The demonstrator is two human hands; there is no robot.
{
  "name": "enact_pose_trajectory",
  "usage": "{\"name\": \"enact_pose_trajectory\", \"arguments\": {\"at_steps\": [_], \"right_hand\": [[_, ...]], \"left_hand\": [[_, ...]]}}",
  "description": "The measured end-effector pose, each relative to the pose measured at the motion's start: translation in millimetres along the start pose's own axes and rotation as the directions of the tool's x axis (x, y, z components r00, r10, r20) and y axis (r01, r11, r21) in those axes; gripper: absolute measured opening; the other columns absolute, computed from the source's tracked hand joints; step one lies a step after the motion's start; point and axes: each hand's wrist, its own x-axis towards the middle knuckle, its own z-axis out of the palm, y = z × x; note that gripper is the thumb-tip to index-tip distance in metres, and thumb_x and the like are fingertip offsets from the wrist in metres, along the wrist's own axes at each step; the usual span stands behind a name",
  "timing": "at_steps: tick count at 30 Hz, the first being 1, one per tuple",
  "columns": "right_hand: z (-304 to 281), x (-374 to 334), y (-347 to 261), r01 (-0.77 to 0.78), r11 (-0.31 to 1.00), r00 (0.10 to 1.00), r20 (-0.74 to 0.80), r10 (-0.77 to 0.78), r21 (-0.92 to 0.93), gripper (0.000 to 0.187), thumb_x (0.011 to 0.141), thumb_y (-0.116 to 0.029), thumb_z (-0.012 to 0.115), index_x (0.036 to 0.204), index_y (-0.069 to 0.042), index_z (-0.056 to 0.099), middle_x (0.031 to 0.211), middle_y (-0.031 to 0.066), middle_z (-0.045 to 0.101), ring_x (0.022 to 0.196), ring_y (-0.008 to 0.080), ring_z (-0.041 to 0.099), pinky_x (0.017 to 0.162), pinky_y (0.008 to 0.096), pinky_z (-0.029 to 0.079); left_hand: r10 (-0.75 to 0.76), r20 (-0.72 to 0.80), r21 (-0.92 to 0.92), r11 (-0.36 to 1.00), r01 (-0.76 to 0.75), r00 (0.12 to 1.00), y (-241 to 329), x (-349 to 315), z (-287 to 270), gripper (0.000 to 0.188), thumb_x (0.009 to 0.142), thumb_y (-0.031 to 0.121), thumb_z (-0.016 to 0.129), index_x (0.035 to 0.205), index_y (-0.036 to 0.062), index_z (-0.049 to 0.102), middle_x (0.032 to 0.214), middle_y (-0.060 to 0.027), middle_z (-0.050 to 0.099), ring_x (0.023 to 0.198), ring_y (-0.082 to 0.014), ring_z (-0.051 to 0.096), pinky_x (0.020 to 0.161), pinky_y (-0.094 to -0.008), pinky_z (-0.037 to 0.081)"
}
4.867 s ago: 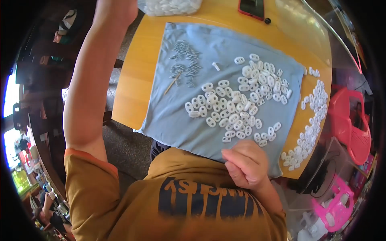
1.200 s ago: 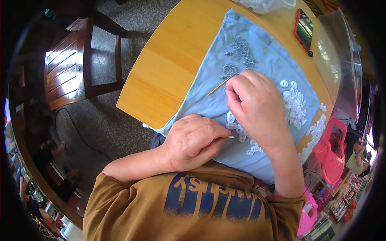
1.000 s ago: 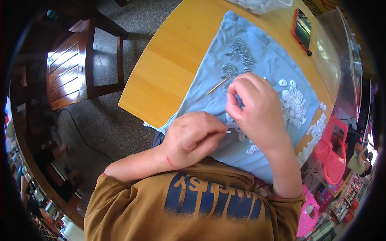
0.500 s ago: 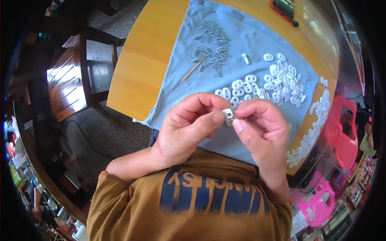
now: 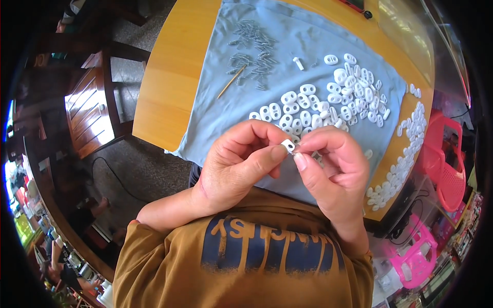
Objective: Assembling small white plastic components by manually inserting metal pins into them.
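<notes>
Between its thumb and fingers my left hand [image 5: 236, 167] pinches a small white two-hole plastic cord lock [image 5: 289, 146]. My right hand [image 5: 334, 164] is closed in a pinch against the lock's right end. Whatever sits between its fingertips is too small to make out; a tiny dark glint shows there. Just beyond the hands lie loose white cord locks [image 5: 290, 108] on a light blue cloth [image 5: 205, 115]. Farther left is a pile of small metal coil springs [image 5: 251, 38], with a thin wooden stick [image 5: 232, 82] at its edge. A separate white T-shaped plastic piece [image 5: 298, 63] lies right of the springs.
The cloth covers part of a yellow wooden table [image 5: 164, 92]. More small white pieces [image 5: 405, 159] line the table's right edge. Pink plastic chairs [image 5: 415, 256] stand beyond it on the right. A wooden chair [image 5: 90, 102] stands at the left.
The view has shifted, so the cloth and its piles sit farther left in the picture. Both hands keep their pinch; the cord lock between them has tilted slightly.
</notes>
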Motion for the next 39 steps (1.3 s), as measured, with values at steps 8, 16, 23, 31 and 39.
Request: {"name": "enact_pose_trajectory", "arguments": {"at_steps": [8, 16, 23, 31, 39], "right_hand": [[2.3, 0.9, 3.2, 0.102, 0.988, 0.994, -0.029, -0.106, -0.117, 0.016, 0.075, 0.01, 0.061, 0.088, 0.0, 0.059, 0.08, 0.0049, 0.059, 0.069, 0.0118, 0.055, 0.062, 0.023, 0.044], [4.3, 2.8, 4.2, 0.098, 0.987, 0.993, -0.046, -0.104, -0.126, 0.017, 0.074, 0.011, 0.061, 0.087, 0.0, 0.059, 0.078, 0.0052, 0.059, 0.067, 0.0125, 0.055, 0.061, 0.0234, 0.044], [5.1, 5.3, 5.1, 0.219, 0.947, 0.972, -0.034, -0.234, -0.237, 0.018, 0.072, 0.01, 0.062, 0.085, -0.001, 0.059, 0.075, 0.0065, 0.059, 0.063, 0.0149, 0.057, 0.057, 0.0247, 0.044], [6.1, 6.0, 4.0, 0.209, 0.949, 0.974, -0.036, -0.224, -0.235, 0.017, 0.072, 0.011, 0.061, 0.085, 0.0, 0.059, 0.076, 0.0067, 0.059, 0.064, 0.0143, 0.057, 0.057, 0.0245, 0.044], [6.6, 6.6, 4.1, 0.189, 0.955, 0.978, -0.046, -0.205, -0.228, 0.016, 0.073, 0.011, 0.061, 0.085, 0.0, 0.059, 0.076, 0.0065, 0.059, 0.064, 0.0147, 0.056, 0.058, 0.0248, 0.044]], "left_hand": [[0.042, -0.006, 0.007, 0.999, -0.042, 0.999, 0.1, 0.5, 1.4, 0.012, 0.09, 0.004, 0.057, 0.101, 0.0014, 0.056, 0.09, -0.0018, 0.059, 0.073, -0.0058, 0.054, 0.065, -0.0192, 0.045], [0.041, -0.093, 0.027, 0.999, -0.038, 0.995, -0.1, 2.3, 4.2, 0.009, 0.087, 0.002, 0.057, 0.096, 0.0005, 0.054, 0.085, -0.0059, 0.059, 0.067, -0.0102, 0.056, 0.06, -0.0229, 0.046], [0.06, -0.051, 0.015, 0.998, -0.059, 0.997, -1.4, 2.4, -0.2, 0.011, 0.089, 0.002, 0.057, 0.1, 0.0015, 0.055, 0.089, -0.0015, 0.059, 0.073, -0.0057, 0.054, 0.065, -0.0192, 0.046], [0.113, -0.04, 0.015, 0.994, -0.112, 0.993, -1.3, 3.3, -0.4, 0.012, 0.089, 0.001, 0.057, 0.1, 0.0015, 0.054, 0.089, -0.0015, 0.059, 0.073, -0.0056, 0.054, 0.064, -0.0187, 0.046], [0.118, -0.063, 0.061, 0.992, -0.114, 0.991, 0.3, 4.4, 1.2, 0.01, 0.087, 0.0, 0.057, 0.097, 0.0, 0.054, 0.087, -0.0059, 0.059, 0.07, -0.0091, 0.056, 0.063, -0.0215, 0.046]]}}
